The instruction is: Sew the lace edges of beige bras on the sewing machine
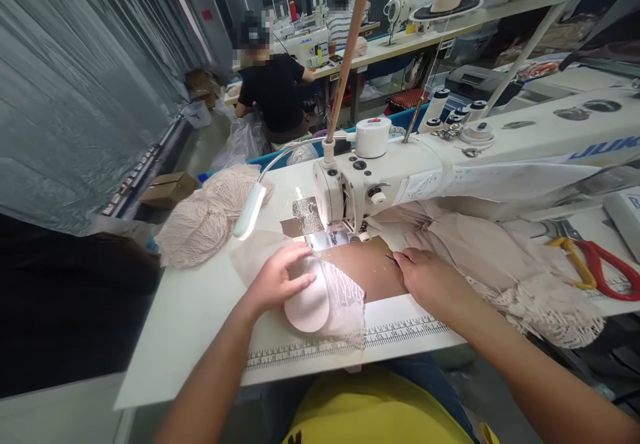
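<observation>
My left hand lies on a pale pink bra cup with lace, fingers stretched flat and pressing it down just in front of the needle of a white sewing machine. My right hand rests to the right of the needle on a brown plate, its fingers closed in a pinch on small thread snips, beside a heap of beige lace fabric.
A gooseneck lamp hangs left of the needle. Lace cups are piled at the table's left. Red-and-yellow scissors lie at the right. A ruler strip runs along the front edge. Another person in black works at a far table.
</observation>
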A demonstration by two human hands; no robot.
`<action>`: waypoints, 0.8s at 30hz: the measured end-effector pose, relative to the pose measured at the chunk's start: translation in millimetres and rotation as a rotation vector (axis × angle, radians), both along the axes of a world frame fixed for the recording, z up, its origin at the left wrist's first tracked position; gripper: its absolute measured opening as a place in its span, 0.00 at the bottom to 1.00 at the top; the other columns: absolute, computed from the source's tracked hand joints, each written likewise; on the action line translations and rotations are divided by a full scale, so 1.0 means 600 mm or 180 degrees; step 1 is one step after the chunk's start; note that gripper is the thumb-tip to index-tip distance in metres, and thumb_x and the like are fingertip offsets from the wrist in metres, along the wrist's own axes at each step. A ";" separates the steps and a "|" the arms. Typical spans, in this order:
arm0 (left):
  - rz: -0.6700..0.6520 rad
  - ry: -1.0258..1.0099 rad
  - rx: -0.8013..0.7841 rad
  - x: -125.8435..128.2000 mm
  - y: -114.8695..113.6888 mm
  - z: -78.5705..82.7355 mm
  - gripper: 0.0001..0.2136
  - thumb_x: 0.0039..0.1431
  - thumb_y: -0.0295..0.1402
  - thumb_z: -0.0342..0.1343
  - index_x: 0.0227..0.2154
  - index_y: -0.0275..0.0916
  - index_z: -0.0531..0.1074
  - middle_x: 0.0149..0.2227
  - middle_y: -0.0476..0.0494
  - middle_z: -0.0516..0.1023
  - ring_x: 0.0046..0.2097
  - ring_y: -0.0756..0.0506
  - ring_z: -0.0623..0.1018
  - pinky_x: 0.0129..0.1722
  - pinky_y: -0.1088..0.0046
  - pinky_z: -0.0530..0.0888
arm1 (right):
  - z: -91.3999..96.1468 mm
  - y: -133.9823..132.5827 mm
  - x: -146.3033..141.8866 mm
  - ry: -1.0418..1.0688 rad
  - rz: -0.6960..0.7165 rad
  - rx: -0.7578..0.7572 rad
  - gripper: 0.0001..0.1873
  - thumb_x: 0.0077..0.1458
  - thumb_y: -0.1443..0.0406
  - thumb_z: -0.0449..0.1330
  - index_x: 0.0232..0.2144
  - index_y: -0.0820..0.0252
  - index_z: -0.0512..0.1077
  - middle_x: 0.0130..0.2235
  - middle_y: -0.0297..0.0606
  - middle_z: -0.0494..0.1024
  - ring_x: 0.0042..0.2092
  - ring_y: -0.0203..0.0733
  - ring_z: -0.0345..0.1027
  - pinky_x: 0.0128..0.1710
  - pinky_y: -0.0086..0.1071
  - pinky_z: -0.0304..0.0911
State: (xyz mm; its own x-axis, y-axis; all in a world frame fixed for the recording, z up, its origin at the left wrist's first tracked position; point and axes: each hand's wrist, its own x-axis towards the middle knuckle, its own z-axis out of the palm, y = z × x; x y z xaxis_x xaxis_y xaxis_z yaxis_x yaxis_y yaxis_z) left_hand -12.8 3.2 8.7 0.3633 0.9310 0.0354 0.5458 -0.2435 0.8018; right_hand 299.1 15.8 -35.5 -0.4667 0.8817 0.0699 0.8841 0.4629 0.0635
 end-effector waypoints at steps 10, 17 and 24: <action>0.0374 -0.0779 -0.1268 -0.007 0.021 -0.028 0.17 0.51 0.38 0.62 0.41 0.34 0.72 0.39 0.42 0.76 0.39 0.44 0.76 0.35 0.73 0.71 | 0.010 -0.006 0.023 0.0596 -0.0166 0.0270 0.15 0.60 0.70 0.46 0.31 0.64 0.72 0.32 0.47 0.76 0.34 0.49 0.71 0.33 0.37 0.63; 0.0259 -0.1210 -0.1415 0.012 0.009 -0.025 0.13 0.53 0.41 0.60 0.33 0.34 0.74 0.34 0.44 0.75 0.34 0.47 0.74 0.31 0.75 0.69 | 0.050 -0.028 -0.022 0.1755 0.0148 -0.0326 0.18 0.63 0.62 0.42 0.46 0.62 0.68 0.36 0.43 0.79 0.33 0.44 0.74 0.29 0.33 0.66; -0.0011 -0.1310 -0.1526 0.018 0.003 -0.029 0.16 0.52 0.42 0.61 0.37 0.34 0.78 0.39 0.39 0.79 0.42 0.41 0.76 0.42 0.67 0.72 | 0.054 -0.010 -0.099 0.2359 0.0686 -0.1327 0.24 0.65 0.57 0.42 0.52 0.61 0.69 0.51 0.43 0.74 0.51 0.47 0.68 0.48 0.40 0.65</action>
